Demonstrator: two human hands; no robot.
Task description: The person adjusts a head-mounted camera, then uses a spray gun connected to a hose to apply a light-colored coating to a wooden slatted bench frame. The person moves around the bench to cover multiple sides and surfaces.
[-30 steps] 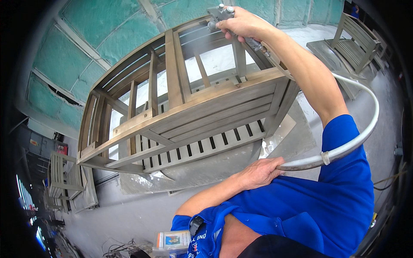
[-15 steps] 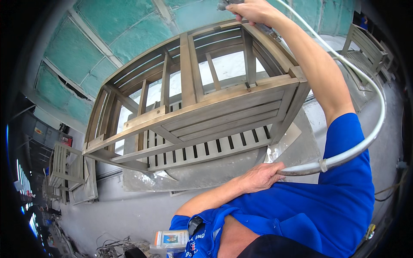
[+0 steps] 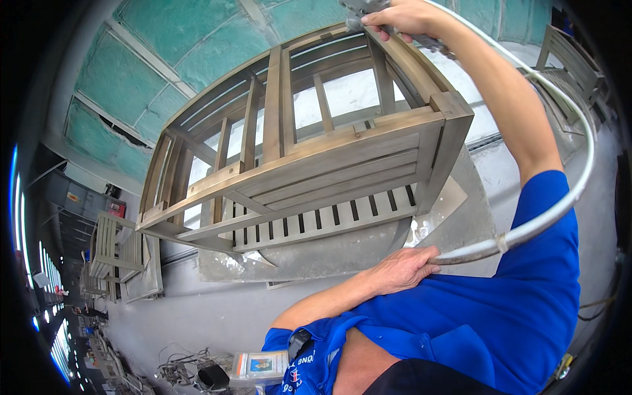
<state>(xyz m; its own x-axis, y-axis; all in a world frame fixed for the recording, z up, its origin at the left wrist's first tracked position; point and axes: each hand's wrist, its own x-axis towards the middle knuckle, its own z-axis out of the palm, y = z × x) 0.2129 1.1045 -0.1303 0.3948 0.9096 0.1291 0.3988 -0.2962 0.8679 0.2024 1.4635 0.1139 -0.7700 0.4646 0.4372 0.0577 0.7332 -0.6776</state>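
My right hand (image 3: 411, 20) is wrapped around a grey metal spray gun (image 3: 365, 8), partly cut off by the top edge. It hangs over the far right corner of a wooden furniture frame (image 3: 283, 158) with slats and panels, coated grey-brown. A pale hose (image 3: 559, 214) loops from beside my right arm down to my waist. There my left hand (image 3: 407, 268) is closed around the hose's lower stretch, close to my blue shirt. The trigger fingers are too small to make out clearly.
Under the frame lies a flat grey board (image 3: 296, 263). Green-blue sheeted panels (image 3: 217, 62) line the far side. More slatted furniture stands at left (image 3: 115, 257) and far right (image 3: 573, 66). A tangled heap (image 3: 181, 368) lies on the floor at lower left.
My right hand and the spray gun sit slightly lower and farther right in view, showing more of the gun. The view has shifted slightly. My left hand keeps its hold on the hose.
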